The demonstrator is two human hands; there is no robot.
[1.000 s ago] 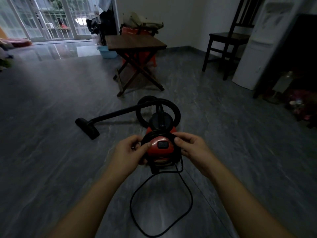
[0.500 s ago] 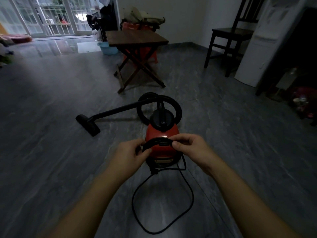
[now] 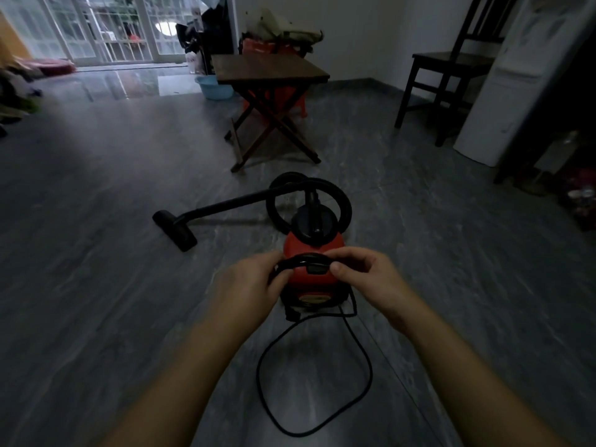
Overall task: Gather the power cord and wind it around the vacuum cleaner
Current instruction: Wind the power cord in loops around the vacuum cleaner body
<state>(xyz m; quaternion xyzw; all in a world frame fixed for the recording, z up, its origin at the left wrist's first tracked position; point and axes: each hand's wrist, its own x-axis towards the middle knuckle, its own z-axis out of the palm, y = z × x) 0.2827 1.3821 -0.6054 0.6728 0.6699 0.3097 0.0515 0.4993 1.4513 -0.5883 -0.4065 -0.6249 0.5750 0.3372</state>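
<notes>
A grey streaked floor (image 3: 96,285) is seen to fill most of the view, with glazed doors (image 3: 96,30) at the far left. A folding wooden counter (image 3: 271,71) is placed beyond the middle of the room, a dark chair (image 3: 451,62) is set against the right wall beside a white appliance (image 3: 516,91), and a pale blue basin (image 3: 214,87) is glimpsed behind the counter's left edge.

The red vacuum cleaner (image 3: 314,250) is stood on the floor in the centre, just in front of the person. Its black hose (image 3: 342,201) is looped behind the body, and the wand with its floor nozzle (image 3: 175,229) is laid out to the left.

The power cord (image 3: 361,359) is trailed from the near base of the vacuum cleaner in a wide loop across the floor toward the camera. A black arched band (image 3: 303,261) over the top of the red body is gripped at both ends: the left hand (image 3: 248,285) is closed on its left end, and the right hand (image 3: 361,275) is pinched on its right end between thumb and fingers (image 3: 350,254). Whether this band is a carrying handle or a turn of cord cannot be told.
</notes>
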